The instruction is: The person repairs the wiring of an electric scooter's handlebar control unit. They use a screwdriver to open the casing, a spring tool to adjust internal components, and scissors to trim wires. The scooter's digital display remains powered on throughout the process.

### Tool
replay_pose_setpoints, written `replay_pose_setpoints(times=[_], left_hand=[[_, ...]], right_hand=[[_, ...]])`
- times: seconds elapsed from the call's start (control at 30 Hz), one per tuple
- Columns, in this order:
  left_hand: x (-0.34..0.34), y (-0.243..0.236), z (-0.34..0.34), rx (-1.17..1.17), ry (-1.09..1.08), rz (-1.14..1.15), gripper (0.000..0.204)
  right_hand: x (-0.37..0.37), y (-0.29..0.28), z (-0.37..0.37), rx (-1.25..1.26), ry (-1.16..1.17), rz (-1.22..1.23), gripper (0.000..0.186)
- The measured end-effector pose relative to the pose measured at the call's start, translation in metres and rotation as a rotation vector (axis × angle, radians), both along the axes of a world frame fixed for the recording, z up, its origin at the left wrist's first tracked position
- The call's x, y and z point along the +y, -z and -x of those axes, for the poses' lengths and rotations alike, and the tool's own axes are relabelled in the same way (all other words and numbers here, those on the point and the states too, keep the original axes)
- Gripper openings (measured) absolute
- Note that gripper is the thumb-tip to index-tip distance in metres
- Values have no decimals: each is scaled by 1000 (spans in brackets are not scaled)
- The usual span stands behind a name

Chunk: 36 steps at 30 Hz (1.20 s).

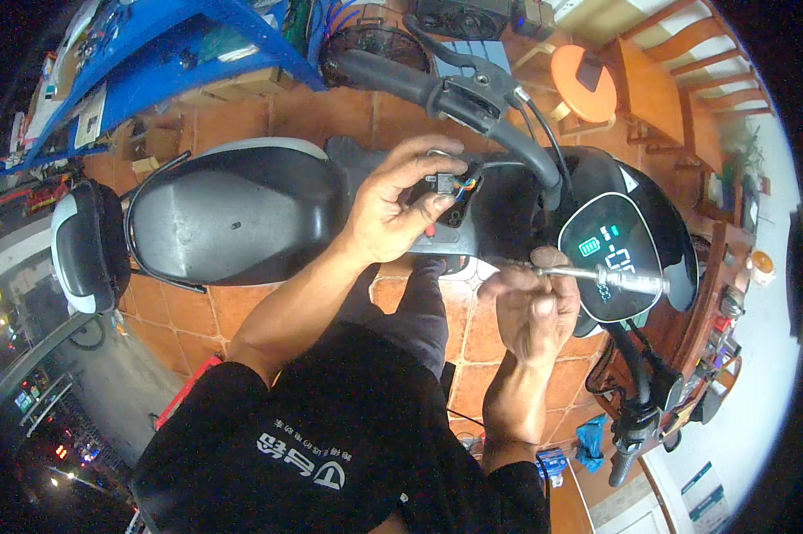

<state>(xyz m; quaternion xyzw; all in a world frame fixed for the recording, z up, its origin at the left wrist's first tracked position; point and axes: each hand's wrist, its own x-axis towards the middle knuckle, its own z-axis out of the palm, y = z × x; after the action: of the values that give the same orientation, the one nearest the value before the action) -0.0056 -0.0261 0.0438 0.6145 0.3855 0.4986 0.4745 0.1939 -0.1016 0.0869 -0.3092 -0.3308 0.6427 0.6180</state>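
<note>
My left hand [385, 203] is raised over the front of the seat of an electric scooter. Between its thumb and fingers it pinches a small dark plug connector [440, 183] with thin coloured wires [464, 185] coming out of its right side. My right hand [537, 311] is closed around the shaft of a screwdriver [631, 280]. The clear handle points right, in front of the lit dashboard display [597, 236], and the shaft points left. The scooter's black seat [232, 214] lies left of my left hand.
A handlebar grip with a brake lever [455, 93] rises beyond my hands; the other grip [624, 467] is at lower right. An orange round stool [584, 84] stands behind the scooter. Blue shelving [179, 53] fills the far left. A cluttered wooden table [713, 329] is on the right.
</note>
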Motion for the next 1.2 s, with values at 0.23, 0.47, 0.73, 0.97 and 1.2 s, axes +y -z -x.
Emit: replay_pose_setpoints(times=[0.23, 0.47, 0.73, 0.97, 1.2], left_hand=[[-1, -5, 0, -16, 21, -5, 29], [3, -7, 3, 103, 19, -139, 29], [4, -11, 2, 144, -1, -162, 31], [5, -9, 4, 196, -3, -248, 33], [5, -8, 2, 171, -6, -246, 33]], right_hand=[[25, 8, 21, -367, 197, -301, 19], [40, 11, 43, -236, 221, -190, 15], [35, 9, 38, -357, 210, -184, 15], [32, 11, 39, -326, 243, -161, 15], [35, 15, 38, -404, 261, -185, 17]])
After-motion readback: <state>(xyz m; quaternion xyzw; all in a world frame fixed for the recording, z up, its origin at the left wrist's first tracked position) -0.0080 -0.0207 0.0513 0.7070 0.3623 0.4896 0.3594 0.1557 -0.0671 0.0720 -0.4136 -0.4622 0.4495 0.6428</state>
